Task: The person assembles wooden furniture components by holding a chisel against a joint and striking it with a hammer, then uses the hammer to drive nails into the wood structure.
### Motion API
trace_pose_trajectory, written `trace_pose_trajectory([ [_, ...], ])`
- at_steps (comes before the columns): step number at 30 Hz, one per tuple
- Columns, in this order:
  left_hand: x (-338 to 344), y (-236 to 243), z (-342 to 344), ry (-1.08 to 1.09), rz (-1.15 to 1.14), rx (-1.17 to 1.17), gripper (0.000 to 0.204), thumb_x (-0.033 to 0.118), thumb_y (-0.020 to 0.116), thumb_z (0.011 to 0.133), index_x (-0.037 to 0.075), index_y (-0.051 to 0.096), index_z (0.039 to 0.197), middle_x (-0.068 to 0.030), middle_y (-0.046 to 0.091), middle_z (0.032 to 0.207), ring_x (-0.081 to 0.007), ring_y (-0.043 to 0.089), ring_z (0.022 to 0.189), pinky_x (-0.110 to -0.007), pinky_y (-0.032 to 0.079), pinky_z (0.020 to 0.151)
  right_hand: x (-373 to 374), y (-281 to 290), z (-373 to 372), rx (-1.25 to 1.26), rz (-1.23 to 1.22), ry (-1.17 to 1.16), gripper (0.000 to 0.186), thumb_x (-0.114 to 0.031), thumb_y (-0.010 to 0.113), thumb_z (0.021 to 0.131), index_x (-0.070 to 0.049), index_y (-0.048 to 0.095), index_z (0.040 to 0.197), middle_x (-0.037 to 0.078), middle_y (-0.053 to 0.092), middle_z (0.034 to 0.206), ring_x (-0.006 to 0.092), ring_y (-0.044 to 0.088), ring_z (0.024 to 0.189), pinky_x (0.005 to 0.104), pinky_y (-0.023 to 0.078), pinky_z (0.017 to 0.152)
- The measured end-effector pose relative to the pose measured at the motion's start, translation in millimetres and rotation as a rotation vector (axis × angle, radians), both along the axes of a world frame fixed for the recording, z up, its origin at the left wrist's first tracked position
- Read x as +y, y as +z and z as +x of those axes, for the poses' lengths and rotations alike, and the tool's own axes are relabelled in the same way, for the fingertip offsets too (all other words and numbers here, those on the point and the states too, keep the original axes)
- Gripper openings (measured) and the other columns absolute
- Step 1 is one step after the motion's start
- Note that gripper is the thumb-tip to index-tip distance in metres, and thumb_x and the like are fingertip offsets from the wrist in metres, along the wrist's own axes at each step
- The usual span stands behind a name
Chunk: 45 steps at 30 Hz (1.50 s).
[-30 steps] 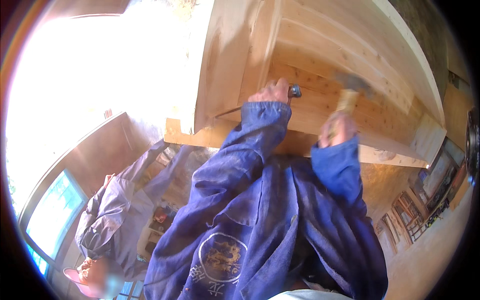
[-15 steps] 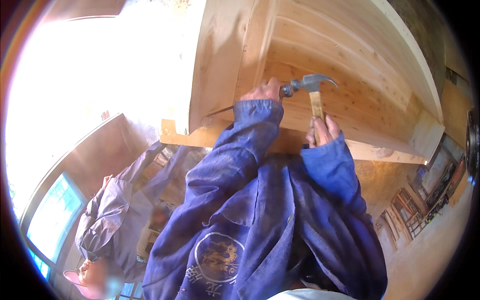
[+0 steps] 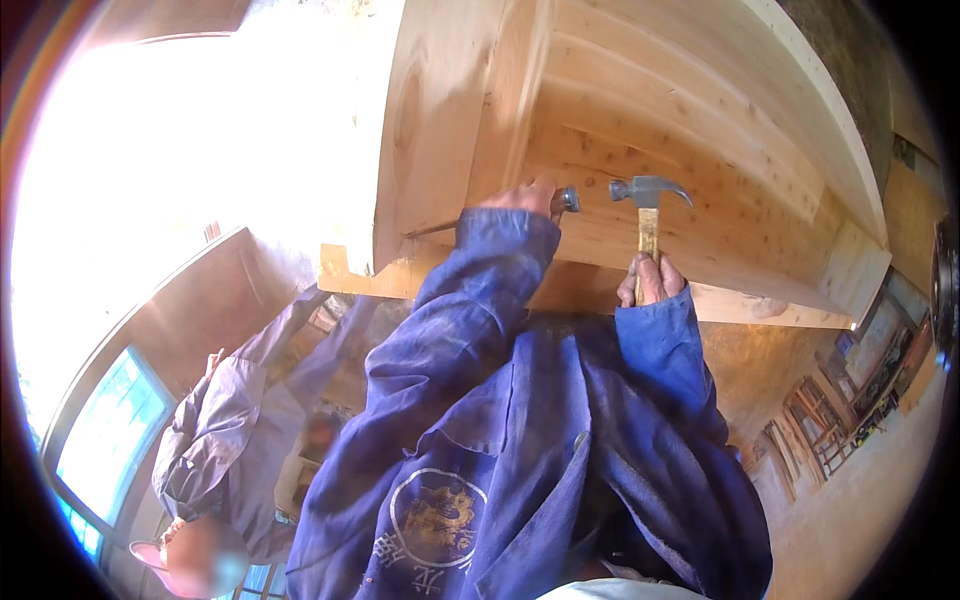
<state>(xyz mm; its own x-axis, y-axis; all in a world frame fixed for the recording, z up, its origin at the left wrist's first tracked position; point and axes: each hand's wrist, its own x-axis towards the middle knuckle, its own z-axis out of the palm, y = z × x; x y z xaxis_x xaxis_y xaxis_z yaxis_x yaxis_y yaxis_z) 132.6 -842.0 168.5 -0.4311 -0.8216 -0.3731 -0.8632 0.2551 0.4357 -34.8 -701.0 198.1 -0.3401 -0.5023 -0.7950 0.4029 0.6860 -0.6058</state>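
Observation:
My left hand [image 3: 515, 197] is wrapped around the handle of a chisel [image 3: 569, 200]. The chisel lies nearly level; its long thin blade points left, with the tip against the side board of a large wooden box [image 3: 440, 120]. At the other end, the handle's metal-ringed butt sticks out past my fist. My right hand [image 3: 655, 280] grips the wooden handle of a claw hammer [image 3: 650, 190], held upright. The hammer's striking face is turned toward the chisel butt, a small gap apart from it, and its claw curves to the right.
A pale wooden ledge [image 3: 385, 272] runs along the near edge of the box. Down on the left, another person [image 3: 225, 430] in a grey jacket and pink hat stands near a blue-framed window [image 3: 112, 430]. Wooden racks and timber [image 3: 815, 425] lean at the right wall.
The hammer has drawn back to the right and slightly down, off the chisel's butt. My left hand and the chisel have shifted slightly left and down.

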Motion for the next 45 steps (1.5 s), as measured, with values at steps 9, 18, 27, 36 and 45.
trace_pose_trajectory([
  [9, 15, 4, -1, -0.014, -0.188, 0.162, 0.013, 0.018, 0.070, 0.078, 0.013, 0.061, 0.085, -0.0091, 0.065, 0.077, -0.0327, 0.066, 0.074, -0.045, 0.052, 0.062, 15, 4, 6, 0.012, 0.040, -0.020, 0.024, -0.029, 0.055, 0.099, -0.007, 0.052, 0.089, 0.000, 0.045, 0.064, 0.0096, 0.044, 0.051, 0.0280, 0.035, 0.046],
  [18, 9, -4, -21, 0.040, 0.145, -0.058, 0.021, 0.026, 0.065, 0.085, 0.018, 0.068, 0.104, -0.0098, 0.072, 0.091, -0.0348, 0.070, 0.083, -0.049, 0.054, 0.072, 16, 0, 3, 0.100, 0.004, 0.025, 0.026, -0.032, 0.053, 0.100, -0.008, 0.053, 0.090, 0.000, 0.047, 0.061, 0.0089, 0.045, 0.053, 0.0256, 0.037, 0.048],
  [27, -15, 10, -24, 0.090, 0.309, -0.086, 0.018, 0.024, 0.063, 0.085, 0.014, 0.065, 0.101, -0.0158, 0.071, 0.094, -0.0373, 0.068, 0.091, -0.051, 0.053, 0.080, 27, -9, -55, 0.857, -0.343, 0.282, 0.030, -0.009, 0.058, 0.093, 0.004, 0.053, 0.120, 0.011, 0.055, 0.091, 0.0153, 0.054, 0.065, 0.0322, 0.046, 0.056],
  [36, -7, -1, -13, 0.053, 0.280, -0.008, 0.016, 0.021, 0.063, 0.085, 0.012, 0.062, 0.098, -0.0156, 0.070, 0.092, -0.0384, 0.067, 0.091, -0.052, 0.052, 0.077, -8, 23, 15, 0.097, -0.058, 0.163, 0.028, -0.030, 0.055, 0.100, -0.002, 0.053, 0.104, 0.003, 0.049, 0.066, 0.0105, 0.048, 0.056, 0.0272, 0.039, 0.049],
  [45, -8, -2, -19, 0.031, 0.296, -0.023, 0.018, 0.022, 0.065, 0.084, 0.012, 0.063, 0.098, -0.0153, 0.068, 0.098, -0.0390, 0.066, 0.095, -0.051, 0.051, 0.078, -14, 30, 24, 0.352, 0.085, 0.179, 0.027, -0.029, 0.051, 0.100, -0.003, 0.055, 0.095, 0.002, 0.049, 0.065, 0.0100, 0.049, 0.057, 0.0266, 0.040, 0.050],
])
